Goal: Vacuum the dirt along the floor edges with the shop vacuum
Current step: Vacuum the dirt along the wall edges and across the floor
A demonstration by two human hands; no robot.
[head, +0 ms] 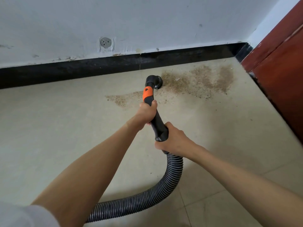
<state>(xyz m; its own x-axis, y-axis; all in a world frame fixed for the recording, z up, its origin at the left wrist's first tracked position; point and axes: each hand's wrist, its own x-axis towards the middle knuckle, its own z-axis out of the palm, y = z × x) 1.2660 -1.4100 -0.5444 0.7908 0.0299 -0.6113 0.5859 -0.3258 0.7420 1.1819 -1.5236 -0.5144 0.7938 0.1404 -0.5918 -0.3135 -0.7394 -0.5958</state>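
Two bare hands hold a black and orange wand [155, 110] pointed at the floor near a black baseboard [98, 69]. The left hand [147, 111] wraps the wand just below its orange collar, fingers curled tight around it. The right hand [173, 140] grips the wand's lower end, where the ribbed hose [170, 176] joins and loops back toward the person.

The nozzle [155, 81] sits on the floor a little out from the baseboard, at the left edge of the main dirt [200, 81], a broad brown scatter running along the baseboard toward the corner. A thinner patch [121, 98] lies farther from the baseboard, left of the wand.

To do this well, I would keep the nozzle flat and low and draw it slowly through the scatter toward the corner, then run it tight against the baseboard, then return for the thin patch.

A red-brown door [278, 63] meets the baseboard at the corner and will crowd the nozzle there. Above the baseboard the pale wall [147, 22] is scuffed, with a patched round spot [105, 43].
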